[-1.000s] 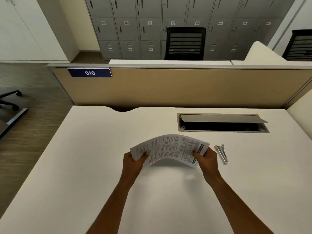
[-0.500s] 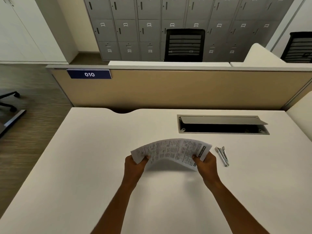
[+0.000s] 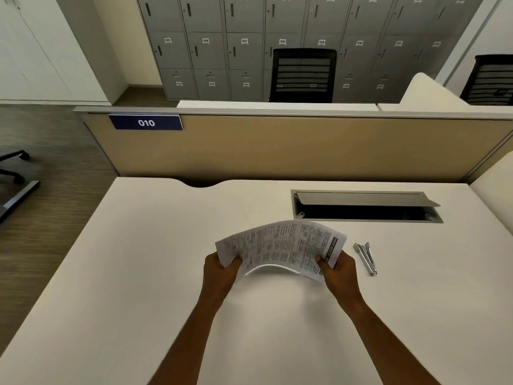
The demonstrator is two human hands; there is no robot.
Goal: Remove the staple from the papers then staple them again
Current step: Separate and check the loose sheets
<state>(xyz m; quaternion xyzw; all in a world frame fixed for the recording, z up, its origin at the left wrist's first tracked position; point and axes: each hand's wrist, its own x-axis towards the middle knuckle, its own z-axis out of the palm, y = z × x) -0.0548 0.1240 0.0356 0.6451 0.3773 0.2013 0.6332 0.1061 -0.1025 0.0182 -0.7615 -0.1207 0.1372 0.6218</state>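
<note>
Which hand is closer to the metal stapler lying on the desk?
Right. The right hand holds the papers just left of the stapler; the left hand holds their far end, farther away.

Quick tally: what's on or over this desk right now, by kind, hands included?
hands: 2, left hand and right hand, each gripping one end of the papers
papers: 1 bowed sheaf, sheet count unclear
stapler: 1, right of the sheaf
cable hatch: 1, lid raised
Total: 5
</note>
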